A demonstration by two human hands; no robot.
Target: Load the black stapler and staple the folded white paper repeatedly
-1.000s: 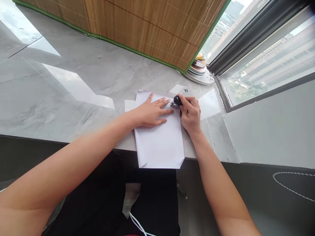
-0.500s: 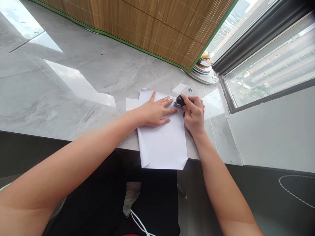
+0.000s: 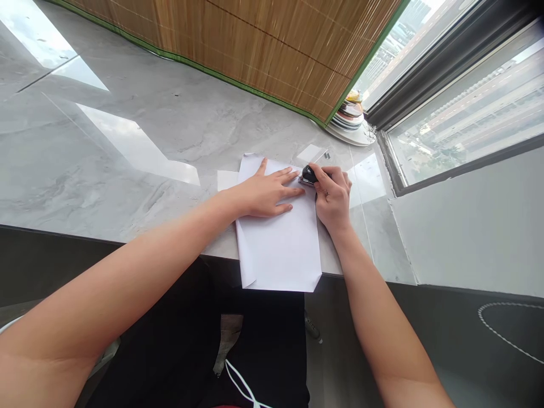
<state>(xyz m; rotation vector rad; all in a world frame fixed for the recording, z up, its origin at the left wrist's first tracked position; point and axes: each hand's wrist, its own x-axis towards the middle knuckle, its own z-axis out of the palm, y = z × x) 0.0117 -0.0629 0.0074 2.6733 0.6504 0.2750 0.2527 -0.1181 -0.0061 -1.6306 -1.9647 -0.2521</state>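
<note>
A folded white sheet of paper (image 3: 283,252) lies on the marbled counter, its near end sticking out past the front edge. My left hand (image 3: 270,194) rests flat on its upper part with the fingers spread. In my right hand (image 3: 334,195) is a small black stapler (image 3: 309,175), gripped from the right. The stapler's front sits over the paper's right side, close to my left fingertips. My fingers hide its rear. Whether its jaws are pressed together I cannot tell.
A bamboo blind (image 3: 255,45) with green edging hangs at the back. Stacked plates (image 3: 351,122) stand by the window frame (image 3: 425,73). A small white piece (image 3: 227,179) lies left of the paper. Loose staples (image 3: 327,154) appear to lie beyond the stapler.
Almost nothing differs. The view has shifted very slightly; both hands, the paper and the stapler keep the same arrangement.
</note>
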